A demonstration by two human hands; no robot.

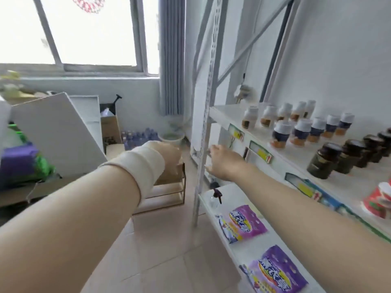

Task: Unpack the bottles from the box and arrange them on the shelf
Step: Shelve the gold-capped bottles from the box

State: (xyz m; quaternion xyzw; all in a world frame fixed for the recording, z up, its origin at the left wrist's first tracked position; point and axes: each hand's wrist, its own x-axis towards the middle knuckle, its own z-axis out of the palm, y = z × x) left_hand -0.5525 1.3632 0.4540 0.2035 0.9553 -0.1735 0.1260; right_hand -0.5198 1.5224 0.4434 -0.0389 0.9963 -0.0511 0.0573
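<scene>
Forearms (84,208) out, reaches left hand (169,154) toward cardboard box (171,176), right hand (224,162) beside shelf upright (212,70); cannot tell either grip. Expect light, rigid, slick white-capped bottles (280,134); take round the body.

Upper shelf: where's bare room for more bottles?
On the upper shelf, bare board at the left end, between the upright post and the white-capped bottles; a front strip between those bottles and the edge labels; a patch between the dark jars and red cups. Crowded mid-shelf, where the rows stand.
</scene>
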